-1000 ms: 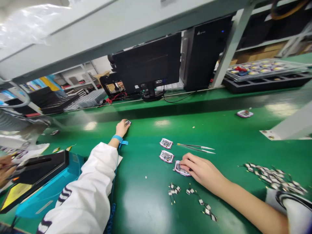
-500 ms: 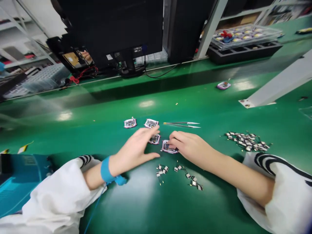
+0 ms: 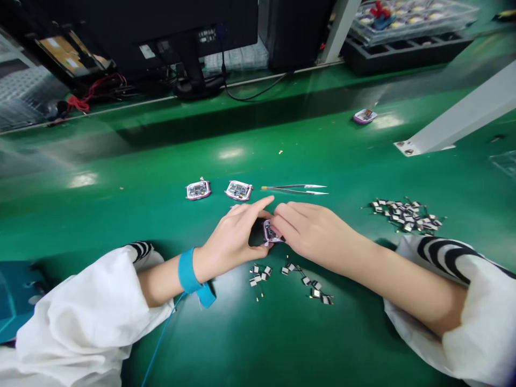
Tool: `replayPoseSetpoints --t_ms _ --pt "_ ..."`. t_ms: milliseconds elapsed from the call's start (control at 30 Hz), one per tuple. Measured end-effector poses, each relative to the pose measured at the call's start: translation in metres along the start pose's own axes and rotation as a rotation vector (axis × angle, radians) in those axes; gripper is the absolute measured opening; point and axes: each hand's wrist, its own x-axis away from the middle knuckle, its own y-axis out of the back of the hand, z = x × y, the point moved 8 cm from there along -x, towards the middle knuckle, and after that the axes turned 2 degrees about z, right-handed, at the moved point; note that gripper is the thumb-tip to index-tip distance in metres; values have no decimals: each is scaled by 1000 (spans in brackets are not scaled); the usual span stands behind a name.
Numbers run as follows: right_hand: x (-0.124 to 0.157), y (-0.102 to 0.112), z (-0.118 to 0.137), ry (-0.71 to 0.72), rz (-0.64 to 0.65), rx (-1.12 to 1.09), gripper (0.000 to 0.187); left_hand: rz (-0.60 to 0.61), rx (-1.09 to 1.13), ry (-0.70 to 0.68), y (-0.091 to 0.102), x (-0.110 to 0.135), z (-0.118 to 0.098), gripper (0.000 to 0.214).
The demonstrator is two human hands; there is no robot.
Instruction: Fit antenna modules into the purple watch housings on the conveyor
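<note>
A purple-rimmed watch case (image 3: 271,232) with a circuit board inside lies between my hands. My left hand (image 3: 231,234) has its thumb and a finger at the case's left side, gripping its edges, while the index finger reaches out above it. The fingers of my right hand (image 3: 312,228) are bent together over the right part of the case; whatever they pinch is hidden. Behind the hands are two similar watch cases, one at the left (image 3: 198,190) and one nearer (image 3: 238,190). A sliver of another rim shows behind my left hand. Tweezers (image 3: 296,189) lie just beyond my right hand.
Small square parts with short wires lie near the hands in a left group (image 3: 260,275) and a right group (image 3: 308,282). A larger pile (image 3: 407,215) is at right. Another watch case (image 3: 365,116) sits near a white metal post (image 3: 455,113). A monitor (image 3: 161,32) stands behind.
My left hand has come in to the watch case and now touches its edges. My right hand stays bent over it. The camera view has shifted, tilting down somewhat.
</note>
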Motion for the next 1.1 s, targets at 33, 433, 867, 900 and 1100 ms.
replayPoseSetpoints --t_ms 33,433,867,900,1100 --pt "0 1 0 5 -13 3 16 -4 -12 -2 0 0 -1 69" --pt "6 -1 -8 -77 -54 -191 22 -44 -63 -16 3 -1 -5 64" --pt "-2 9 2 -8 -69 -6 25 -64 -58 -7 3 1 -4 66" --pt "-2 9 2 5 -83 -5 24 -70 -55 -17 3 1 -4 66" --pt "1 10 -1 16 -88 -87 25 -101 -43 -47 5 1 -6 65"
